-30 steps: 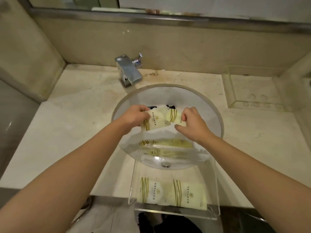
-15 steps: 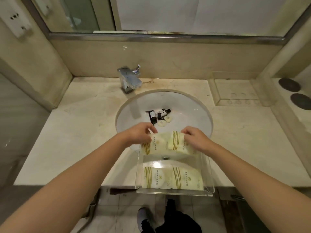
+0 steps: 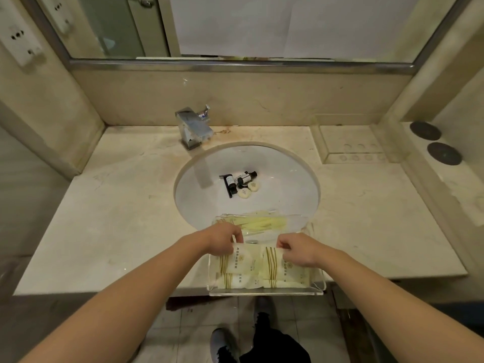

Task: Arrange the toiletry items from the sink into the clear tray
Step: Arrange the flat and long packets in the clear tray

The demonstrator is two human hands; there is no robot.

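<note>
My left hand pinches the left sachet by its top edge over the clear tray; my right hand pinches the right sachet just beside it. Tray, at the sink's near rim, holds two more sachets underneath. Beyond the tray, in the basin: two dark bottles, two soaps.

sink: wide open from above, bottles and soaps bunched mid-bowl, bare bowl all around them
faucet: juts over the back-left rim
tray: packets and both hands fill it, far wall stands between it and the bowl
counter: bare on both sides
</note>
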